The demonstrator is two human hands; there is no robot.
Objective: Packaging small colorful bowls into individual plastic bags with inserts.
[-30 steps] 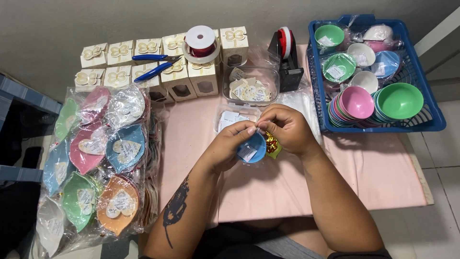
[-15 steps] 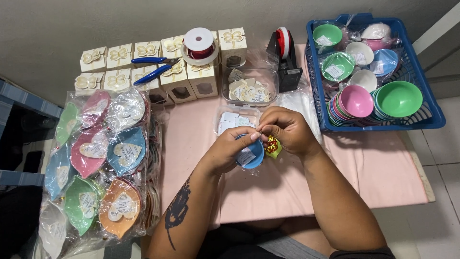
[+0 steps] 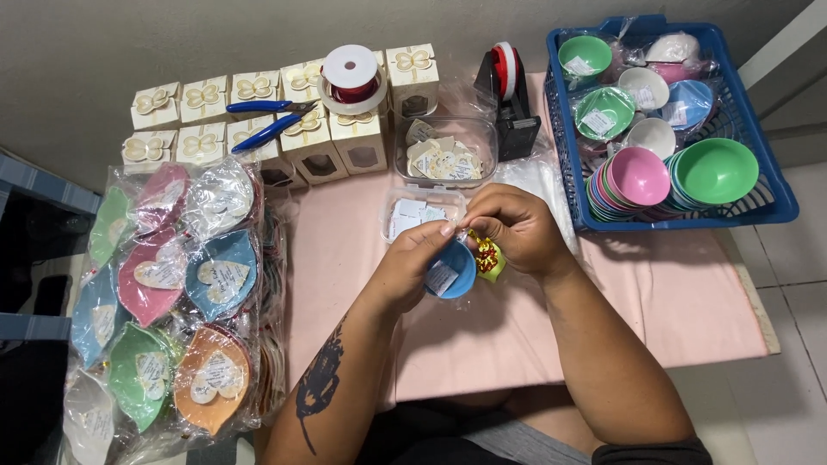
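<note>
My left hand (image 3: 413,263) holds a small blue bowl (image 3: 455,269) wrapped in clear plastic, with a white tag on it. My right hand (image 3: 512,228) meets the left at the top of the wrap and pinches the gathered plastic. A red and gold foil bow (image 3: 488,256) sits against the bowl under my right hand. Both hands hover above the pink tablecloth (image 3: 482,344).
A blue basket (image 3: 780,207) of coloured bowls stands at the right. A clear tub of paper tags (image 3: 444,155), a tape dispenser (image 3: 510,108), small cream gift boxes (image 3: 357,138), a red ribbon spool (image 3: 349,76) and blue pliers (image 3: 267,129) line the back. Wrapped heart-tagged bowls (image 3: 172,284) pile up on the left.
My hands have stayed together on the wrapped bowl, with only small finger movements at the top of the plastic. The view has shifted slightly.
</note>
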